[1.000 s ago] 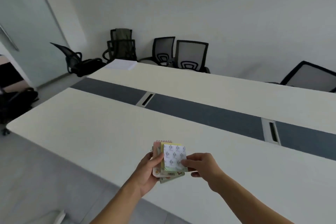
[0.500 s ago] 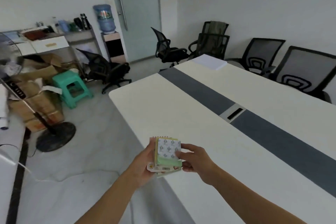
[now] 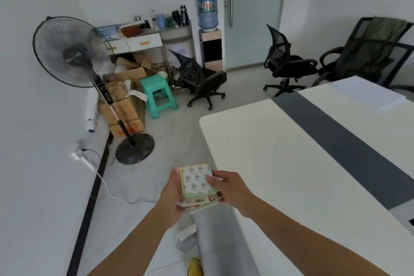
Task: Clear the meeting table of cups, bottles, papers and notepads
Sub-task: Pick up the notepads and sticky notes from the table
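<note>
**Carrying the notepads off the table**

A small stack of notepads (image 3: 197, 182) sits between both hands, just off the near corner of the table (image 3: 268, 152) and over the floor. The left hand (image 3: 172, 195) cups the stack from below and along its left edge. The right hand (image 3: 230, 188) lays its thumb on the patterned top cover, and its fingers appear to curl under the right side. Both sets of fingers are closed on the stack, with none spread wide.

The pads are not squared up: the lower ones stick out toward the wrists, past the top one. To carry them well, I would keep the thumb pressing down on the cover and the fingers below level, so no loose pad slides out. Squaring the edges against the left palm before walking on would help.

A pile of white paper (image 3: 369, 94) lies on the table's far corner, well beyond the right fingers, so the clearing looks unfinished.

Possible drop-off places lie far ahead of the left fingers.
- Cardboard boxes (image 3: 125, 105) stand stacked behind the fan (image 3: 71, 51). An open one shows something pale and crumpled, and I cannot tell what.
- A shelf (image 3: 177, 31) above them carries bottles and flasks.
- A blue water jug (image 3: 207, 11) stands beside the shelf, and its fill level is unclear.
</note>
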A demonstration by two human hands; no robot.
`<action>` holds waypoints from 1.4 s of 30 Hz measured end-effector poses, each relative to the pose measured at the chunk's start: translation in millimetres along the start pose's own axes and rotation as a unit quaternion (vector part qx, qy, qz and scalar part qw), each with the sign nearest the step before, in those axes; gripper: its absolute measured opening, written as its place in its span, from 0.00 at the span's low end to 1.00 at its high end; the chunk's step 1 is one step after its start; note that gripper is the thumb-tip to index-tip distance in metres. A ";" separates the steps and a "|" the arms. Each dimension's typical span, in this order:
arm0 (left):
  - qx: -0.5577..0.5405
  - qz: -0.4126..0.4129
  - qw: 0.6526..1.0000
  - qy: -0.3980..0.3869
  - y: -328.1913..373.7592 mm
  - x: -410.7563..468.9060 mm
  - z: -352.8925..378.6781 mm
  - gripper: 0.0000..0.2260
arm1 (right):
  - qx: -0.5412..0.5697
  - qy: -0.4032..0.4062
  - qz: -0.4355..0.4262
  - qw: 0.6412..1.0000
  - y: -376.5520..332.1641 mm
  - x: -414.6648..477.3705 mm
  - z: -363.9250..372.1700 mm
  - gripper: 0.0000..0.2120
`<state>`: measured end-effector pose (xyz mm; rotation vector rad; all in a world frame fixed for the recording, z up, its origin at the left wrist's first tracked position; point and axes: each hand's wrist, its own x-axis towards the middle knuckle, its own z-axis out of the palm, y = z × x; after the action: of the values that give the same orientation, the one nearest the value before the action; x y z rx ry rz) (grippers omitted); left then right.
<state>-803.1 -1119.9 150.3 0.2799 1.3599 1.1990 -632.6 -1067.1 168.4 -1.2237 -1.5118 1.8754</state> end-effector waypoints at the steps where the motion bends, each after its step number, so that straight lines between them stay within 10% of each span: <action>1: 0.003 0.004 1.000 0.007 6.5 11.3 -6.4 0.33 | -0.009 0.000 0.001 1.000 -2.7 13.2 5.2 0.11; 19: 0.022 0.044 0.993 0.106 276.7 270.4 -155.7 0.31 | -0.030 -0.026 -0.009 0.999 -151.3 376.9 141.7 0.14; 42: 0.017 0.029 0.997 0.070 597.9 723.8 -18.3 0.22 | 0.047 0.087 -0.003 0.995 -339.1 861.6 -30.0 0.10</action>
<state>-1277.9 -310.0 171.5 0.2650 1.5042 1.2639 -1114.0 -275.6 173.5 -1.3010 -1.3185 1.7662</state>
